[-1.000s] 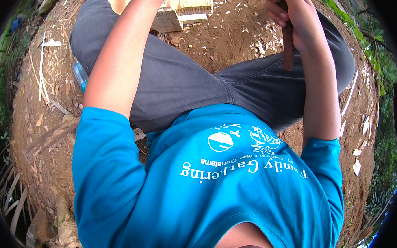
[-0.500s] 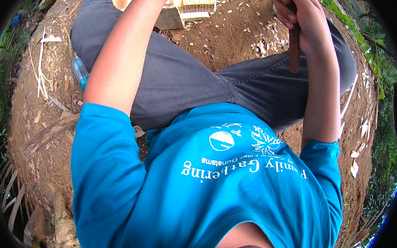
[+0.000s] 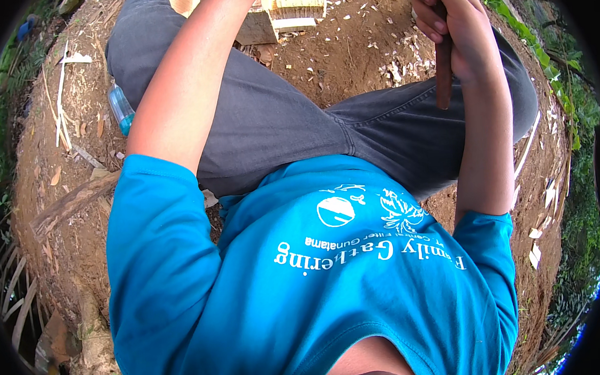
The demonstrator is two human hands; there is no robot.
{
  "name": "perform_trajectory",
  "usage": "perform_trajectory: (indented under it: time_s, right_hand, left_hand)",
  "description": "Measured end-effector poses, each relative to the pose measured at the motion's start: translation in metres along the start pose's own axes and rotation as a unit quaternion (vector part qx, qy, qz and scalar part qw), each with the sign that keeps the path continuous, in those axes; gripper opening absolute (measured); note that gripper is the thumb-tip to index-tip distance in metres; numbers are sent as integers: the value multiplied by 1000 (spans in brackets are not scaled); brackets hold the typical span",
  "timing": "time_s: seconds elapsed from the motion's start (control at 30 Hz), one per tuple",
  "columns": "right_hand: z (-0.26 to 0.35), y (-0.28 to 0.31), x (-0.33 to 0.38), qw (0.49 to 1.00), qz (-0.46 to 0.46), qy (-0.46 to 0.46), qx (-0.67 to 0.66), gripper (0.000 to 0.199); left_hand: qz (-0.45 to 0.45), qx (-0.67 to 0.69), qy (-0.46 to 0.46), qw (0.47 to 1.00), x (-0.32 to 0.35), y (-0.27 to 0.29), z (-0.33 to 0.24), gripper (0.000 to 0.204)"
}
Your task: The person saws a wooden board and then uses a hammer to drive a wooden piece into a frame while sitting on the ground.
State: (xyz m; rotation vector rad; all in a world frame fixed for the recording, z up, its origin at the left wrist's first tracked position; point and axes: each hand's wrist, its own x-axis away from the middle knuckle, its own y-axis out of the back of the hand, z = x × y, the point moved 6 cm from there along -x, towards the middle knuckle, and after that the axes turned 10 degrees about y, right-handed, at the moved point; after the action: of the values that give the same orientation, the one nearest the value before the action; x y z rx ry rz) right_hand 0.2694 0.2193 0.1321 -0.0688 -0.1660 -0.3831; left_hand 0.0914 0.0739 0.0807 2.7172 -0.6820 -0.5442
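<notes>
At the upper right, my right hand point(image 3: 458, 26) is closed with its fingers wrapped round a brown wooden handle point(image 3: 444, 78). The handle's butt end points down towards my wrist and thigh; whatever it carries at the other end lies beyond the top edge. My left forearm point(image 3: 196, 77) reaches up to the top middle, where the hand itself is cut off by the frame. Just below and right of that wrist are a cut wooden block point(image 3: 256, 30) and a pale, freshly cut piece of wood point(image 3: 298, 4).
My bent legs in grey trousers point(image 3: 262, 115) frame the brown soil, which is scattered with wood chips point(image 3: 394, 70). A clear and blue plastic bottle point(image 3: 120, 108) lies beside my left leg. A rough branch point(image 3: 77, 202) rests at the left; green plants point(image 3: 544, 59) border the right.
Hardly anything differs. My right hand and the handle sit a touch higher, and my left forearm has shifted very slightly.
</notes>
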Motion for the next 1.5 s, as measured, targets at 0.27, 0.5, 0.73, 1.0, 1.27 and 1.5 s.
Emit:
perform_trajectory:
  time_s: [0.27, 0.5, 0.73, 1.0, 1.27, 1.5]
  right_hand:
    - [51, -6, 22, 971, -134, 191, 47, 26]
    - [3, 2, 0, 970, 89, 116, 195, 36]
    - [26, 17, -12, 968, 45, 175, 175, 34]
    - [42, 27, -14, 955, 22, 208, 213, 32]
    - [29, 32, -10, 959, 24, 182, 217, 35]
    - [35, 41, -5, 971, -17, 177, 162, 31]
  left_hand:
    - [36, -20, 47, 998, 5, -6, -2, 38]
    - [129, 67, -14, 989, 6, -16, -13, 33]
    - [223, -29, 58, 973, 5, -29, -6, 37]
    - [224, -49, 38, 973, 5, -34, -4, 43]
    - [198, -58, 49, 977, 3, -30, -10, 48]
    - [246, -92, 44, 964, -1, -40, -9, 37]
